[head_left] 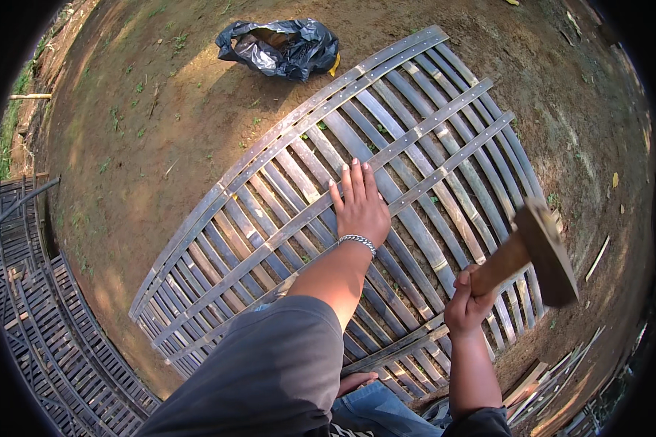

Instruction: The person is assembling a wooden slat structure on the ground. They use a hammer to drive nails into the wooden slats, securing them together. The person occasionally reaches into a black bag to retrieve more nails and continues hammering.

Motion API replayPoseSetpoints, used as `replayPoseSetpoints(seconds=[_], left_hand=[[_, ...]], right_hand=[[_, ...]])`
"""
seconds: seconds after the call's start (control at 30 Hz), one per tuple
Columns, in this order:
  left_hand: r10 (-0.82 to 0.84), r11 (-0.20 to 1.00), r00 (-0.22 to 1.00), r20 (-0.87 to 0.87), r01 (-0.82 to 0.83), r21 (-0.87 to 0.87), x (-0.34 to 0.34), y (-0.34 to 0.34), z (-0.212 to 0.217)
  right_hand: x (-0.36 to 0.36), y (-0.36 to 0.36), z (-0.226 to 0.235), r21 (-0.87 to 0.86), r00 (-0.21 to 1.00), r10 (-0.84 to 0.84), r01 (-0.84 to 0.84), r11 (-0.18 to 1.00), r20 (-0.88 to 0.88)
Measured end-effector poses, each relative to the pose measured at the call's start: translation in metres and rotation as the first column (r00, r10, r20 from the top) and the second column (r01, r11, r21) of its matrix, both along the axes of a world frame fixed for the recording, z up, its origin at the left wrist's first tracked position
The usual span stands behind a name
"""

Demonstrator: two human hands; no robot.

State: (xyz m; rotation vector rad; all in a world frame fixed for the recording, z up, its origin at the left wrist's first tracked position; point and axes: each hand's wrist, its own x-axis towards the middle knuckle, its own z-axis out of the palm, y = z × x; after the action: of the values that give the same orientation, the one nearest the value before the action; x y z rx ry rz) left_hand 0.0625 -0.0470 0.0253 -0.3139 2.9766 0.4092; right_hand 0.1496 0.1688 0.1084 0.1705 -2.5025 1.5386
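- Slatted bamboo panel [386,182] flat on dirt ground [160,131], centre of view.
- Left hand [360,207] pressed flat on panel, mid-slats.
- Right hand [468,302] at 4 o'clock of left, gripping hammer [536,251] above panel's edge.
- Plastic bag [280,47] on ground at 11 o'clock, beyond panel.
- Stacked panels [44,320] at 8 o'clock.
- Loose slats [561,379] at 5 o'clock.

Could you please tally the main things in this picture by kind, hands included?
Bare hands: 2, the left hand flat on the panel, the right hand gripping the hammer
Wooden-handled hammer: 1
Grey slatted bamboo panel on the ground: 1
Crumpled black plastic bag: 1
Total: 5
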Motion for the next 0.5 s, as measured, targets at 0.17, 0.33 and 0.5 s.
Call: replayPoseSetpoints(seconds=[0.17,0.33,0.5], left_hand=[[-0.003,1.0,1.0,0.025,0.003,0.003,0.0,0.001,0.003],[0.003,1.0,1.0,-0.016,-0.003,0.005,0.003,-0.001,-0.001],[-0.002,1.0,1.0,-0.018,0.002,0.021,0.002,0.002,-0.001]], right_hand=[[0.019,0.001,-0.026,0.469,0.807,-0.029,-0.312,0.826,0.589],[0.009,-0.002,-0.005,0.316,0.918,-0.117,-0.009,0.949,0.378],[0.022,-0.004,-0.025,0.141,0.965,-0.035,-0.002,0.99,0.259]])
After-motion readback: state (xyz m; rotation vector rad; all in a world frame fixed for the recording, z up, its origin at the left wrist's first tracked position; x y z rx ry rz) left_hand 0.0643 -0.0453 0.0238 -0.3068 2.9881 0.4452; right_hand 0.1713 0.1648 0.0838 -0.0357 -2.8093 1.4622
